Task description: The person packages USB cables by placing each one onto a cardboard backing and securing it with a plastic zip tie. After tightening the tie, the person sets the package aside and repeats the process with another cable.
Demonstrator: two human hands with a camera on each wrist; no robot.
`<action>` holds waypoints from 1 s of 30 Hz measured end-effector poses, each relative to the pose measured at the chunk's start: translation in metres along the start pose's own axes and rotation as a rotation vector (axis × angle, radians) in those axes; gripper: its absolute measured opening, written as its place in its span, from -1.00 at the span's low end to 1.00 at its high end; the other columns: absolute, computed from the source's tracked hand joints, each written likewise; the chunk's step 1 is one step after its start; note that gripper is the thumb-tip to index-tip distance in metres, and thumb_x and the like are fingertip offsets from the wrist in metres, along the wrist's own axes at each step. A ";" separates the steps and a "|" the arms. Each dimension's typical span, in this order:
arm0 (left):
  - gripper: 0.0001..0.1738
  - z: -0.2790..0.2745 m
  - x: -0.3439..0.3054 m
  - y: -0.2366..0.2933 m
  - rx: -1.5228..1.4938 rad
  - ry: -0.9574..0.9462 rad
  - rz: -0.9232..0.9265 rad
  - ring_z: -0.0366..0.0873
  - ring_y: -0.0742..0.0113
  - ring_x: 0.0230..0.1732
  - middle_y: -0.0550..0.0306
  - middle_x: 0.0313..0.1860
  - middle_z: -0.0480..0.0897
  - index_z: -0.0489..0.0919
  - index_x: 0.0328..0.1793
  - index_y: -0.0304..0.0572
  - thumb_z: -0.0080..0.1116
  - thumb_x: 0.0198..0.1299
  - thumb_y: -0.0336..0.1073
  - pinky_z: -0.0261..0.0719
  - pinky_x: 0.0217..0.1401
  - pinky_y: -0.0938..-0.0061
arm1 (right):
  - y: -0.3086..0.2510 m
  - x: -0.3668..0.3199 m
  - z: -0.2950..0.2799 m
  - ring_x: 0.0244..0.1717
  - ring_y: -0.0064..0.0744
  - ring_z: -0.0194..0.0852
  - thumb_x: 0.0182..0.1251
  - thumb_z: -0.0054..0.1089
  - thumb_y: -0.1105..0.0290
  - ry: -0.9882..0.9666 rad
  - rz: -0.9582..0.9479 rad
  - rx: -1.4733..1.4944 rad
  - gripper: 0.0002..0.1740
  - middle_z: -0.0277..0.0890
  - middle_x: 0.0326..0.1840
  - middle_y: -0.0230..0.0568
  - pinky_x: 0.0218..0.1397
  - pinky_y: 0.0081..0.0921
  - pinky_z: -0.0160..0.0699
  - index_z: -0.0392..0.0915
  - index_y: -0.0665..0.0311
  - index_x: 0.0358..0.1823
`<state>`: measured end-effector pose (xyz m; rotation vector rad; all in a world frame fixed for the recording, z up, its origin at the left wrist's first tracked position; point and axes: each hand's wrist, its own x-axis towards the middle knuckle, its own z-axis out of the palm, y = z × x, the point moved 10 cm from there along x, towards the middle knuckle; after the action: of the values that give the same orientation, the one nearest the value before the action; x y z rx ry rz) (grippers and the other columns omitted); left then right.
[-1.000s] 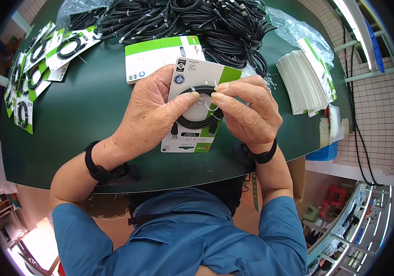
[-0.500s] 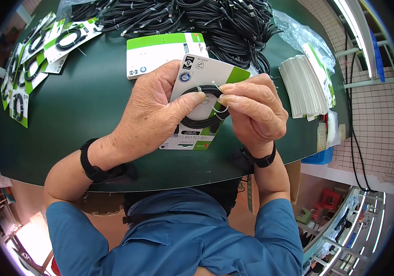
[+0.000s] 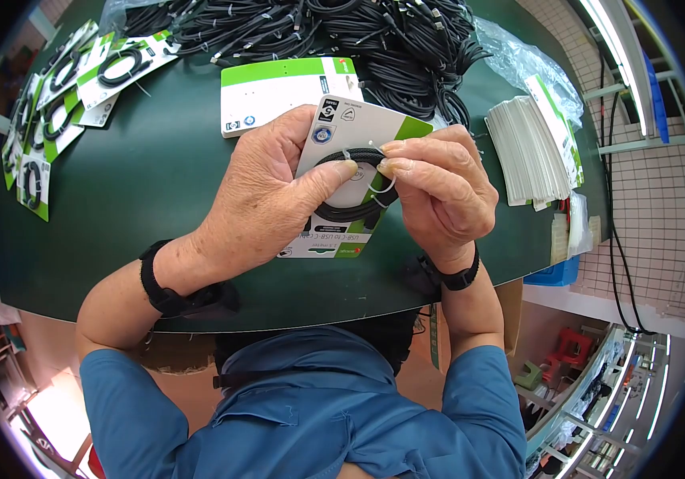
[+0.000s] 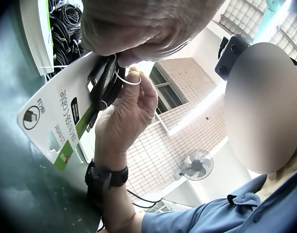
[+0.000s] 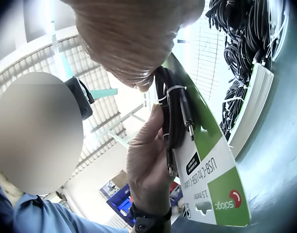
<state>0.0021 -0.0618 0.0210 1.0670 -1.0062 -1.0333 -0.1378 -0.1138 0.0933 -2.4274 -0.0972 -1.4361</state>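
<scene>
My left hand [image 3: 258, 184] grips a white and green packaging card [image 3: 374, 118], its thumb pressing on the coiled black USB-C cable [image 3: 342, 212] that lies against the card's face. At the coil's right side, my right hand [image 3: 446, 188] pinches a thin white tie [image 3: 381, 190] between thumb and forefinger. The tie bends in an open loop by the coil. In the left wrist view the tie [image 4: 126, 81] arcs from the cable to the right fingertips. Metal plugs on the cable [image 5: 175, 116] point toward the card's printed end in the right wrist view.
A stack of cards [image 3: 274, 92] lies just beyond the hands, before a large heap of black cables [image 3: 406, 56]. Cards with cables attached [image 3: 123, 70] are piled at the left. A row of cards [image 3: 522, 152] and clear plastic [image 3: 510, 52] sit at the right.
Within the head view, both hands and the card have shifted slightly right, as the table has moved a little too. The right hand keeps its pinch on the tie and has moved only slightly.
</scene>
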 end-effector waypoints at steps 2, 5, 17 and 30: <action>-0.65 -0.002 0.000 0.002 -0.006 0.048 0.044 0.70 0.48 -0.02 0.07 0.01 0.78 0.59 0.27 -0.40 0.23 0.39 -0.50 0.70 0.12 0.49 | 0.000 0.000 0.001 -0.28 -0.33 0.66 0.13 0.56 0.63 0.001 0.001 -0.001 -0.66 0.80 -0.13 -0.24 -0.28 -0.50 0.61 0.75 0.15 -0.07; -0.60 -0.002 0.000 0.001 0.006 0.001 -0.004 0.70 0.43 0.08 0.04 0.11 0.75 0.54 0.35 -0.39 0.22 0.42 -0.51 0.69 0.23 0.45 | 0.001 0.000 0.001 -0.28 -0.33 0.67 0.14 0.56 0.62 0.003 0.002 -0.005 -0.68 0.80 -0.14 -0.24 -0.28 -0.50 0.61 0.75 0.16 -0.08; -0.57 0.000 -0.002 0.001 0.197 -0.036 0.029 0.69 0.41 0.12 0.03 0.14 0.74 0.51 0.39 -0.39 0.23 0.42 -0.51 0.68 0.25 0.44 | 0.013 0.005 0.008 -0.27 -0.28 0.72 0.20 0.52 0.64 -0.092 0.101 0.082 -0.73 0.80 -0.18 -0.11 -0.27 -0.47 0.62 0.71 0.24 -0.10; -0.64 0.000 0.001 0.000 0.106 0.023 0.037 0.70 0.41 0.00 0.03 0.01 0.76 0.57 0.27 -0.40 0.24 0.38 -0.49 0.69 0.11 0.45 | -0.002 0.012 0.008 -0.33 -0.25 0.72 0.13 0.53 0.63 -0.175 0.030 -0.099 -0.73 0.75 -0.24 -0.17 -0.31 -0.45 0.65 0.74 0.25 -0.13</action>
<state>0.0020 -0.0625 0.0211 1.1403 -1.0679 -0.9442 -0.1255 -0.1110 0.1001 -2.6200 -0.0290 -1.2412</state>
